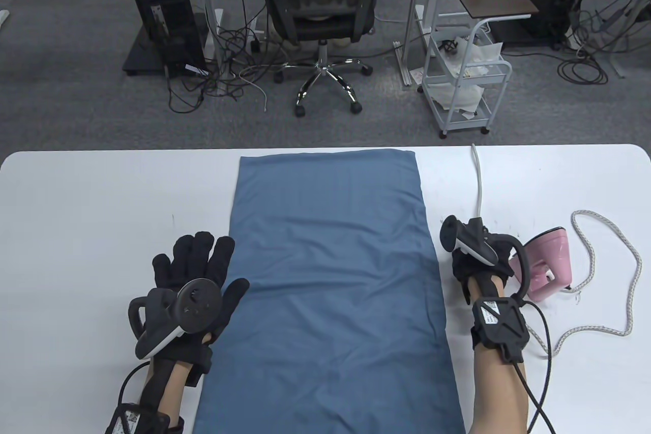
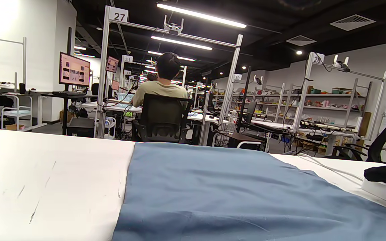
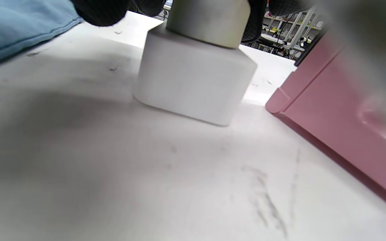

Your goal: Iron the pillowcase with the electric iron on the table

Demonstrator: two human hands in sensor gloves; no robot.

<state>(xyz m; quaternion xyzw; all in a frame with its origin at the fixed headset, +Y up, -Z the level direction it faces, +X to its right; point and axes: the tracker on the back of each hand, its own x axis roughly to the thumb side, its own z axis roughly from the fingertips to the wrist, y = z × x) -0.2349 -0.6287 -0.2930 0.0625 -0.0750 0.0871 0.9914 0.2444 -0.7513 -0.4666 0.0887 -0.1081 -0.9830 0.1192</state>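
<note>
Blue cotton fills the middle of the white desk (image 1: 101,200): the pillowcase (image 1: 330,276) lies flat lengthwise, its near end at the bottom edge of the table view, with soft creases across its lower half. Nearest on the left, the left hand (image 1: 196,271) rests with fingers spread wide, palm down, holding nothing — the thumb touches the cloth's left edge while the other fingers lie on bare desk just beside it. On the right, the right hand (image 1: 478,263) sits just off the pillowcase's right edge. Its fingers are hidden under the tracker in the table view; the right wrist view shows them coming down around a white block (image 3: 193,87) that looks like a power plug or socket, though how firmly they grip it I cannot tell. A white cord (image 1: 478,179) runs from there to the far edge. Just beside that hand, the pink electric iron (image 1: 549,263) rests on the desk, its braided cable (image 1: 605,271) looping further right.

Risks, as I judge them: the braided loop could snag or drag as the iron is lifted across, and the iron might tip — the hand works close against it. With only the thumb on the cloth's edge, the fabric could also bunch under the first pass.
</note>
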